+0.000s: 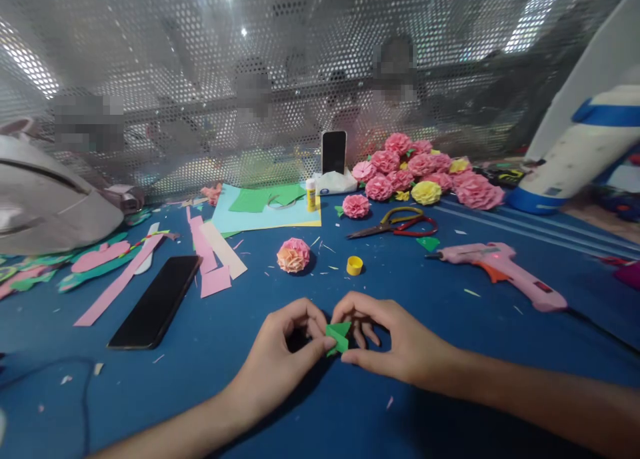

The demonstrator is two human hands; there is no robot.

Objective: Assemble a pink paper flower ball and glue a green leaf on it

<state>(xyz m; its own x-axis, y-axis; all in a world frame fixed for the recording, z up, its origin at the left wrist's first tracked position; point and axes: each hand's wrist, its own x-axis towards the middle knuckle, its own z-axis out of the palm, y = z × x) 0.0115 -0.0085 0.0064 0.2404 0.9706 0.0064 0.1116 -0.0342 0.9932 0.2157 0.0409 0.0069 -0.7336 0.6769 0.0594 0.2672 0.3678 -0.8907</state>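
Note:
A small folded piece of green paper (338, 337) is between my two hands, low over the blue table. My left hand (293, 342) pinches its left side between thumb and fingers. My right hand (387, 332) curls at its right edge, thumb below and index finger above, its other fingers partly hidden behind. Whether the right fingertips press on the paper is hard to see. Beyond my hands sit a pink and peach paper flower ball (293, 255) and a yellow cap (355, 265).
A pink glue gun (505, 265) with its cord lies right, beside scissors (395, 224). Pink paper flowers (400, 172) are heaped at the back, near a glue stick (311, 195) and a propped phone (334, 152). Left lie a black phone (156, 302), paper strips (123, 279) and a bag (55, 199).

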